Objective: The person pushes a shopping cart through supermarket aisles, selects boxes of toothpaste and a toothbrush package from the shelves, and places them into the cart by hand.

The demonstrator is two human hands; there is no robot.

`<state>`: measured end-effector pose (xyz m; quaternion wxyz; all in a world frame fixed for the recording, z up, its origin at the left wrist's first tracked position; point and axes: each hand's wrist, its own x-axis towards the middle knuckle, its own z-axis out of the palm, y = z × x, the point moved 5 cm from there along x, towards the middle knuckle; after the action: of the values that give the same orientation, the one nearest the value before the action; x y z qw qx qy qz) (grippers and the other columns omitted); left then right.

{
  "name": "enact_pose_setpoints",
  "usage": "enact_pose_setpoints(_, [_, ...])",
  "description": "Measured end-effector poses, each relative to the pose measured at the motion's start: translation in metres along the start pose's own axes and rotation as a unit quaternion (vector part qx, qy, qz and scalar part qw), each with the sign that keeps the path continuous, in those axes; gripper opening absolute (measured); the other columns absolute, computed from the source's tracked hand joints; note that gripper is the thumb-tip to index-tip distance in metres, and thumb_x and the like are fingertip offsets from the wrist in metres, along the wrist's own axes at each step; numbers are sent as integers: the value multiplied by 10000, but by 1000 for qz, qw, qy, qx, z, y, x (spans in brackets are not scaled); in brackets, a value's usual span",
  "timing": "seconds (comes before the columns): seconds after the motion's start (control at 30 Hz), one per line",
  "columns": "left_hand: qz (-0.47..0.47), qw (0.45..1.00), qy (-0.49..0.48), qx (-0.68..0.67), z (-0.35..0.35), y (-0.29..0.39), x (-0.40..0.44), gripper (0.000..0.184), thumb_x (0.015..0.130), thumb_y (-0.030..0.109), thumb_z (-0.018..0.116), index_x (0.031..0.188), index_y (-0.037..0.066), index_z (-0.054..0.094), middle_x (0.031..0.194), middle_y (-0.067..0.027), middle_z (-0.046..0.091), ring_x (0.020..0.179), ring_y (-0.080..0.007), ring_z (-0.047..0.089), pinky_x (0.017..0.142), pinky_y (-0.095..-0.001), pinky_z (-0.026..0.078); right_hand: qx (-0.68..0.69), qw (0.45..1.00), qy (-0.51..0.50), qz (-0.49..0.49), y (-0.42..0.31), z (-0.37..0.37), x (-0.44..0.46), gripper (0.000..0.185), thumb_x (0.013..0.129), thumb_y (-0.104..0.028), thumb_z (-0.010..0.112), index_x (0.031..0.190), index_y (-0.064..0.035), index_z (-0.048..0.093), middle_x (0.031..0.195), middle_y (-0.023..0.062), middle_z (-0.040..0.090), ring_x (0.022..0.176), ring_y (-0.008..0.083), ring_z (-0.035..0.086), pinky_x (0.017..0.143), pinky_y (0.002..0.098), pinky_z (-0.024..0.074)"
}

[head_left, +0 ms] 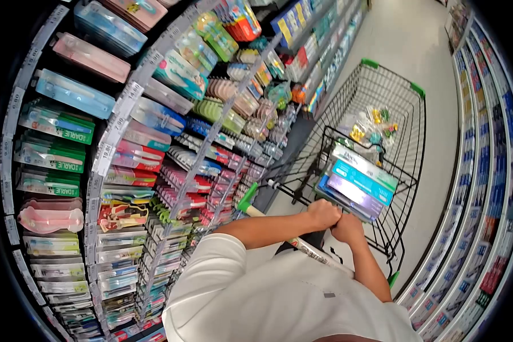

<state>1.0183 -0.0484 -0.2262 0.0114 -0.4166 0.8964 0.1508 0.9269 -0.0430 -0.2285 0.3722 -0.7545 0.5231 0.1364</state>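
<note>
My left hand (pixel 325 215) and my right hand (pixel 347 228) are side by side, touching, past the handle (pixel 310 249) of a wire shopping cart (pixel 422 122) with green corners. Both have their fingers closed; whatever is between them is too small or hidden to make out. Just beyond the hands, a white, teal and purple boxed package (pixel 362 183) sits at the near end of the cart. Deeper in the basket lies a clear bag (pixel 373 125) with yellow, green and teal items. My forearms cross above the handle.
Shelves of hanging toothbrush packs (pixel 57 157) with price strips (pixel 119 119) line the left side close to my arm. Another shelf (pixel 467 228) with boxed goods curves along the right. A pale floor aisle (pixel 399 34) runs ahead past the cart.
</note>
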Motion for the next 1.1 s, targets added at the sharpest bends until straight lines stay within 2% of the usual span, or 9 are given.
enact_pose_setpoints(0.13, [-20,997,-73,-5,-23,-16,44,159,739,168,618,811,41,681,803,-129,706,731,-259,700,623,-365,551,5,1000,11,-5,21,-29,29,244,708,-172,626,898,-22,652,893,199,679,860,363,652,761,453,525])
enact_pose_setpoints(0.3, [-14,995,-95,19,-38,-43,100,178,742,170,624,843,35,681,810,-121,708,748,-256,700,643,-364,551,8,1000,16,24,54,-59,72,255,738,-203,634,930,-38,661,912,181,684,870,350,655,783,443,528])
enact_pose_setpoints(0.37, [-3,994,-101,34,-38,-53,117,216,748,186,633,884,24,676,822,-120,709,753,-253,699,648,-359,552,8,990,136,-35,57,-78,79,207,758,-247,644,753,-41,661,643,152,652,643,338,646,630,427,522])
enact_pose_setpoints(0.4, [0,994,-105,32,-40,-58,126,216,748,186,633,884,24,676,822,-120,709,753,-253,699,648,-359,552,12,990,134,-32,60,-83,83,207,758,-247,644,753,-41,661,643,152,652,643,338,646,630,427,522])
enact_pose_setpoints(0.53, [25,994,-102,32,-39,-77,158,228,741,203,648,877,23,677,829,-117,709,754,-250,699,644,-354,551,37,990,133,-15,74,-105,106,206,749,-243,649,762,-38,667,662,158,656,654,353,644,644,431,525])
enact_pose_setpoints(0.63, [43,998,-38,30,-42,-86,178,239,657,177,678,836,22,648,680,-121,676,625,-269,681,556,-374,544,19,992,126,-9,80,-122,119,197,744,-230,655,761,-35,665,694,166,662,675,355,646,647,435,525])
enact_pose_setpoints(0.7, [66,997,-46,20,-47,-90,190,229,655,182,678,820,26,655,686,-119,679,631,-267,684,559,-372,545,42,996,59,49,86,-135,124,230,778,-233,611,880,-43,689,919,189,683,895,355,649,800,443,524])
enact_pose_setpoints(0.9, [48,996,-76,26,-61,-103,224,182,684,197,674,794,54,703,784,-103,707,732,-235,698,630,-342,549,58,993,91,36,99,-162,141,225,767,-218,622,877,-32,684,897,194,679,880,371,641,790,458,515])
enact_pose_setpoints(1.1, [56,995,-80,25,-65,-115,253,223,683,219,678,810,36,687,763,-106,701,715,-243,695,621,-351,548,62,994,81,48,111,-183,158,202,751,-184,628,870,-29,677,885,193,677,865,383,637,792,467,508])
